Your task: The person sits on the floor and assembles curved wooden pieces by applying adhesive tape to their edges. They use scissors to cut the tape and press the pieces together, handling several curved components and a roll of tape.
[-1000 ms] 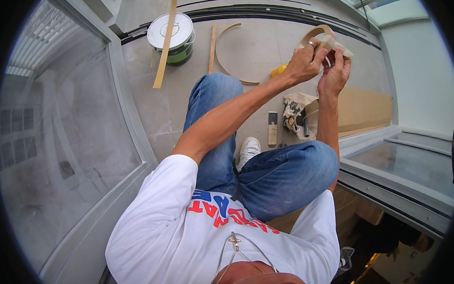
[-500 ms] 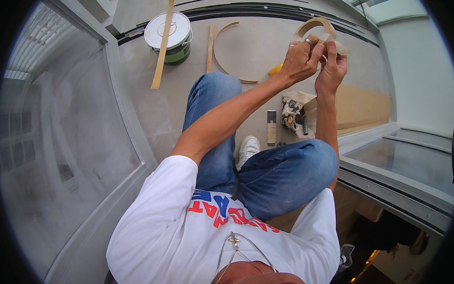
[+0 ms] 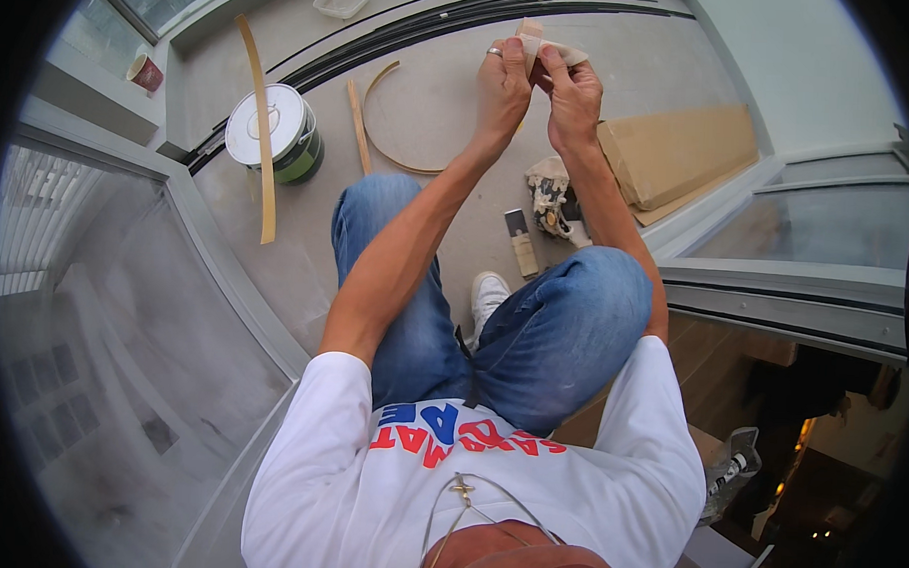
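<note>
Beige paper-like strip: pinched between left hand and right hand, fingers closed on it. Raised higher and more centred than a second ago, away from curved wooden strip on floor. Handling ongoing.

Single head-worn fisheye view, aimed steeply down from above at raised hands, denim-clad knees, grey concrete floor; edges bent.

Lidded paint bucket on the grey floor, long wooden strip lying across its lid. Curved wood strip and short stick just beside it. Cardboard sheet at right, putty knife near dirty rag, red cup on ledge.
</note>
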Tool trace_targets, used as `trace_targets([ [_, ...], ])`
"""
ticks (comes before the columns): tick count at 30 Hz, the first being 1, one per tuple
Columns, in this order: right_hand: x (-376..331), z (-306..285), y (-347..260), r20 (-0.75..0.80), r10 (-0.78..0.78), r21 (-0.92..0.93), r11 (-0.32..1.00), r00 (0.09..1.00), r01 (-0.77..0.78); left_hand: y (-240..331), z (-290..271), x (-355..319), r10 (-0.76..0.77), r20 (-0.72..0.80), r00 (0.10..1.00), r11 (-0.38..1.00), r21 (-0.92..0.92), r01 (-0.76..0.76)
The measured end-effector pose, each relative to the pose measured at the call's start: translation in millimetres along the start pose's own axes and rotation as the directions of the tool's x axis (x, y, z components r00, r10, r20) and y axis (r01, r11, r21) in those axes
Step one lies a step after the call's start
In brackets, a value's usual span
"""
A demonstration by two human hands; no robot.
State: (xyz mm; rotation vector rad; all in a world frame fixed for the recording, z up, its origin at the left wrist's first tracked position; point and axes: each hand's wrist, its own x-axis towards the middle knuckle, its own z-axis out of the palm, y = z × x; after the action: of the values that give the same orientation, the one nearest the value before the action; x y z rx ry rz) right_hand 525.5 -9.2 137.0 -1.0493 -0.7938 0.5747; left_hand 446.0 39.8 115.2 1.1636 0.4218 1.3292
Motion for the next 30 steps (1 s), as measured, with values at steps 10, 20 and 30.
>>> trace_targets([
  [10,-4.9,10.9,-9.1,0.023,0.08,0.156,0.984,0.997,-0.082,19.9,2.9,-1.9,-0.197,0.01,0.98,0.977,-0.082,0.197],
  [20,-11.9,27.9,-27.7,-0.036,0.174,0.337,0.929,0.984,-0.152,22.2,0.4,3.8,-0.186,0.019,0.982,0.937,-0.297,0.183],
  [30,-4.1,15.2,-14.5,0.012,0.098,0.219,0.971,0.995,-0.098,23.1,-13.3,15.8,-0.157,0.143,0.977,0.926,-0.322,0.196],
])
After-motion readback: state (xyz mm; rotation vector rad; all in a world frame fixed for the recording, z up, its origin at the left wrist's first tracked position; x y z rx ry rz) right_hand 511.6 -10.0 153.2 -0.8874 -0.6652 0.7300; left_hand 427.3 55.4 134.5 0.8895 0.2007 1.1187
